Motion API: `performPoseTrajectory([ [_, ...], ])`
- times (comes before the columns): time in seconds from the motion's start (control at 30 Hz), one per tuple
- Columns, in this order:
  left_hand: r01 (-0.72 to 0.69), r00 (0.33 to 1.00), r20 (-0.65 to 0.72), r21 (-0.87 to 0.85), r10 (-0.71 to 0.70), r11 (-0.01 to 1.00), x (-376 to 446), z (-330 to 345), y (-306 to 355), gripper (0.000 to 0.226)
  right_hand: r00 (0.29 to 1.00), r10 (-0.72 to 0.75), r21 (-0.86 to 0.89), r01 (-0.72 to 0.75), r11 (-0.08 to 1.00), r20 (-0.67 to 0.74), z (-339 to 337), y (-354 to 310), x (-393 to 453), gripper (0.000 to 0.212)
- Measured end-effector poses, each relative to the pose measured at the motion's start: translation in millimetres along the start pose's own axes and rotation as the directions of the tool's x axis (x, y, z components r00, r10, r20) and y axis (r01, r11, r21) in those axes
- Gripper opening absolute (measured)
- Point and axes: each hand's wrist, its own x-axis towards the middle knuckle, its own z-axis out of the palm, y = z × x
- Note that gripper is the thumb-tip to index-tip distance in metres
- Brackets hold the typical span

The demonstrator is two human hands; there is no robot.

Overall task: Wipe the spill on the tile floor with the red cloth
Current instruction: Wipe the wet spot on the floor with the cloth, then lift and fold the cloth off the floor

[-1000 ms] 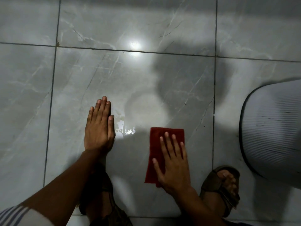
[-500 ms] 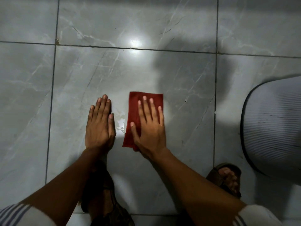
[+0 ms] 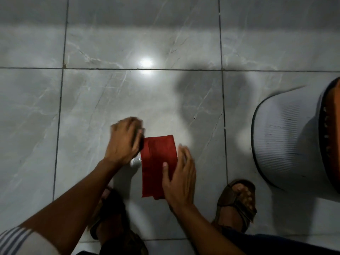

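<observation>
The red cloth (image 3: 158, 162) lies flat on the grey tile floor (image 3: 128, 100), just in front of my feet. My left hand (image 3: 125, 140) is lifted off the floor, its fingers curled at the cloth's top left corner. My right hand (image 3: 179, 177) stands on edge along the cloth's right side, with the thumb on top of the fabric. A small wet shine of the spill (image 3: 135, 161) shows at the cloth's left edge, below my left hand. Both hands are blurred.
A white ribbed container (image 3: 287, 144) with a dark rim lies on the floor at the right. My sandalled feet (image 3: 237, 199) are at the bottom, one on each side of the cloth. A bright lamp reflection (image 3: 146, 62) sits on a grout line.
My right hand slid the cloth left over the wet patch, then back toward me. My left hand lifted off the floor and moved right onto the cloth's corner. My right hand shifted to the cloth's right edge.
</observation>
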Motion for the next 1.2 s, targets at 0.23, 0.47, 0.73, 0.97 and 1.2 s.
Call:
performPoseTrajectory([
  [0.23,-0.338,0.804,0.493,-0.079,0.331,0.938,46.0,0.3,66.6,0.058,0.944,0.328,0.172,-0.329,0.928,0.039,-15.6,-6.7,-41.2,0.052],
  [0.47,-0.419,0.657,0.708,0.057,0.259,0.906,84.2,-3.1,83.9,0.036,0.963,0.268,0.236,-0.270,0.933,0.044,-27.8,-10.8,-18.6,0.021],
  [0.73,-0.141,0.620,0.771,-0.076,0.148,0.987,81.6,-85.7,115.9,0.010,0.966,0.205,0.185,-0.233,0.955,0.159,-104.2,-45.4,-0.4,0.064],
  [0.97,0.005,0.647,0.741,-0.236,0.177,0.972,123.1,-201.1,235.3,0.014,0.846,0.500,0.397,-0.529,0.750,0.183,-262.6,-100.7,-23.8,0.029],
  [1.2,-0.086,0.558,0.762,-0.341,0.329,0.936,182.6,-250.0,397.5,0.018,0.773,0.629,0.565,-0.482,0.669,-0.085,-409.1,-75.8,-17.7,0.005],
])
